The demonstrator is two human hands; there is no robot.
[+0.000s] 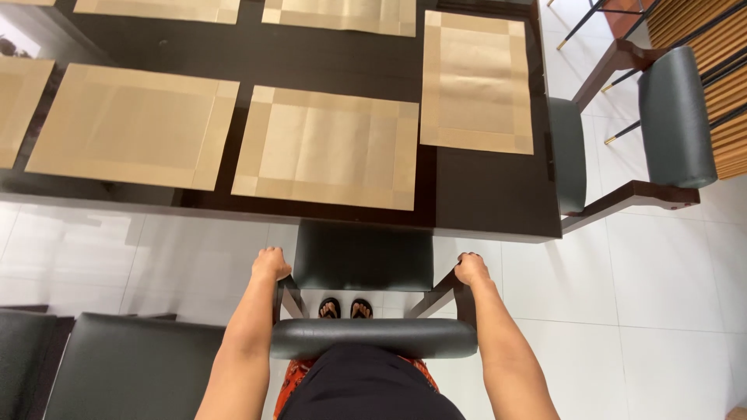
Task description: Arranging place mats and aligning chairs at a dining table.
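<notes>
The long dark glossy rectangular dining table (482, 194) fills the upper frame from ten to one o'clock; its polished top reflects light and ends in a hard, square edge. Below it, at six o'clock, stands the dark-wood armchair with black leather-like seat and padded backrest (362, 257), its seat front tucked just under the table edge and its rounded backrest against your body. Your left hand (270, 264) is curled shut around the left arm of the chair, and your right hand (471, 269) is closed the same way on the right arm; thumbs are hidden, so the exact wrap cannot be told.

Risks, judged from this position: your knuckles sit near the table edge, so a hard push forward could pinch them between chair arm and tabletop. The white glossy floor tiles (661, 288) look slick, so the chair legs may slide faster than you expect or scrape. Your feet in black open sandals (344, 309) lie between the chair legs, at six o'clock, where a dragged leg could catch your toes.

On the table lie flat tan woven rectangular placemats with paler border bands (331, 148), matte and finely textured; the nearest lies close to the table edge above the seat. A second matching armchair (622, 132) stands at two o'clock, angled at the table's end. Another black padded seat (132, 365) shows at eight o'clock.
</notes>
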